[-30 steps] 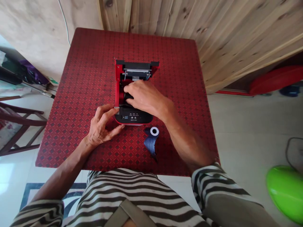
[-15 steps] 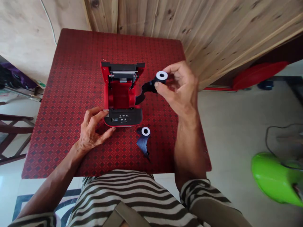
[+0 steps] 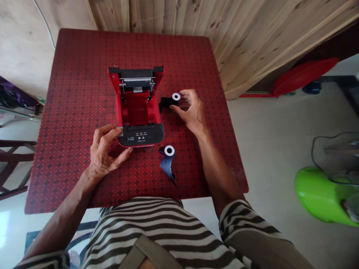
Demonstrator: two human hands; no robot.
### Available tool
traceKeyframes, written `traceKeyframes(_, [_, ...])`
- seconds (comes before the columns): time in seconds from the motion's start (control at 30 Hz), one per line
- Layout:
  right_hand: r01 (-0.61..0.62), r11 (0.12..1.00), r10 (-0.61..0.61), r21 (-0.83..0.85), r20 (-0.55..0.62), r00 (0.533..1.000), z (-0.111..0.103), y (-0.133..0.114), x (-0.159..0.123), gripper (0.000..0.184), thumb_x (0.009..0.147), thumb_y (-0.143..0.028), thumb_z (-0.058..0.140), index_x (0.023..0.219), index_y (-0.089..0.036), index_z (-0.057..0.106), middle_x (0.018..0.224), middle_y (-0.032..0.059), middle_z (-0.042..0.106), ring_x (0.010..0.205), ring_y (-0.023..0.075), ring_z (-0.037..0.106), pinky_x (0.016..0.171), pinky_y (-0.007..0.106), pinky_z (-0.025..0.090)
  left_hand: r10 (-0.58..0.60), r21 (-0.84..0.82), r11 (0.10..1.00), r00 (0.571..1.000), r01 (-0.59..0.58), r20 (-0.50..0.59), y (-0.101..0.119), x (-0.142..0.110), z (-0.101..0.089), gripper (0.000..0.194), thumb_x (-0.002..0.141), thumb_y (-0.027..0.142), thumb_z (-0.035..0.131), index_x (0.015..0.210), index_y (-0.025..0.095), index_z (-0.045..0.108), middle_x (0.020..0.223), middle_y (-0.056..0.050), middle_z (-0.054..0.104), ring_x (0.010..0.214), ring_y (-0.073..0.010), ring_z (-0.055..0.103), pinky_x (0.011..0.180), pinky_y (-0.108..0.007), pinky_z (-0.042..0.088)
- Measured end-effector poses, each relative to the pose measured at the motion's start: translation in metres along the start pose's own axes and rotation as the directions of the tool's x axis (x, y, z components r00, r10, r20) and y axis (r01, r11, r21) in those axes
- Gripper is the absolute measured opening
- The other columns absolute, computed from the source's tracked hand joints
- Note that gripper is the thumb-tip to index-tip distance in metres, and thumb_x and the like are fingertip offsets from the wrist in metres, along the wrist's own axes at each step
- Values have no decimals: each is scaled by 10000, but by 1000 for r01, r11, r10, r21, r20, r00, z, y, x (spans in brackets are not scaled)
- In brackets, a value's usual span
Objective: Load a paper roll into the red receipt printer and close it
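Note:
A small red and black printer (image 3: 138, 134) sits on the table with its lid (image 3: 137, 80) raised and its red inner bay bare. My left hand (image 3: 105, 149) grips the printer's front left corner, fingertips at the grey latch and thumb along the front edge. To the right of the printer, a dark roll with a white core (image 3: 176, 98) stands upright at the table surface, its loose strip reaching toward the printer. My right hand (image 3: 192, 112) curls round that roll with thumb and fingers. A second dark roll with a white core (image 3: 169, 151) stands nearer me, its bluish strip trailing forward.
The red patterned tablecloth (image 3: 84, 74) covers the table. Behind it runs a wooden plank wall (image 3: 168, 18). On the right floor are a green plastic object (image 3: 314, 194) and a red round item (image 3: 305, 76). A wooden chair (image 3: 14, 158) stands at the left.
My right hand has lowered the dark roll from the air to the table, right of the printer. My left hand keeps its place on the printer. The view has shifted slightly.

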State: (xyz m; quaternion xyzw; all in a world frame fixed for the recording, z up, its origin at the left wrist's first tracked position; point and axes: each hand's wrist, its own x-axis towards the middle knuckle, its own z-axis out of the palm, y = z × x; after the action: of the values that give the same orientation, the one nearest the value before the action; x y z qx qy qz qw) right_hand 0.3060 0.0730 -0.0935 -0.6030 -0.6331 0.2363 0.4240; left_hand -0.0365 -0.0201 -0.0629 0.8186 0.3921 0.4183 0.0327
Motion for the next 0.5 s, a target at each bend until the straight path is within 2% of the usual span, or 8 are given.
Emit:
traceKeyframes(0.07, [-12,1000,11,-5,-39,999,-15,-8,-16,560,827,-320,852,1318,-231,597,1217,105,794,1036,235,773,877,416,643,-8,4,1000,1000,8,14,1,1,-1,721,884,418,870,1502,261,534,1284,-122,673,1183,-283,700,972,-457,665])
traceKeyframes(0.17, [-48,999,49,11,-53,997,-43,-30,-52,259,902,-293,772,1148,-239,715,1104,74,829,1008,232,793,903,429,649,-6,2,1000,1000,6,15,2,2,-2,729,894,428,861,1525,301,520,1292,-96,668,1174,-274,704,965,-461,678])
traceKeyframes(0.2, [-72,997,70,36,44,997,-51,-38,-66,175,909,-304,767,1071,-243,748,1055,58,838,965,227,802,874,416,658,-2,4,1000,1000,2,15,2,3,-2,732,894,427,863,1528,301,520,1291,-92,668,1174,-272,704,967,-461,681])
traceKeyframes(0.27, [-129,989,99,76,308,946,-63,-53,-91,211,906,-293,774,1114,-258,783,1109,53,849,955,223,812,874,415,671,3,11,1000,1000,-3,16,3,3,-2,726,897,420,864,1526,290,525,1286,-90,669,1175,-269,703,969,-463,684])
traceKeyframes(0.3, [-140,987,96,79,406,909,-65,-59,-101,288,895,-267,777,1182,-273,784,1171,52,846,977,224,813,893,425,672,1,17,1000,1000,-1,14,3,3,-2,722,899,423,862,1524,287,526,1285,-90,669,1174,-270,705,964,-464,686])
traceKeyframes(0.37, [-112,992,68,62,485,872,-61,-68,-116,461,874,-185,755,1317,-308,750,1294,47,818,1082,232,799,988,466,651,-13,24,1000,1000,13,12,3,2,-2,710,905,447,851,1519,304,524,1287,-82,670,1163,-268,711,949,-463,690])
traceKeyframes(0.43, [-59,997,32,42,469,883,-50,-71,-123,515,862,-123,720,1335,-323,741,1303,35,811,1164,238,772,1061,493,615,-26,30,999,1000,25,10,3,2,-2,683,919,467,830,1511,320,523,1286,-68,671,1159,-262,715,949,-458,692])
traceKeyframes(0.5, [-30,998,5,48,445,895,-40,-73,-126,441,873,-110,701,1260,-312,762,1228,28,824,1147,238,770,1060,487,606,-13,33,999,1000,12,8,2,2,-2,657,932,478,811,1500,306,529,1281,-60,671,1162,-256,716,958,-449,691])
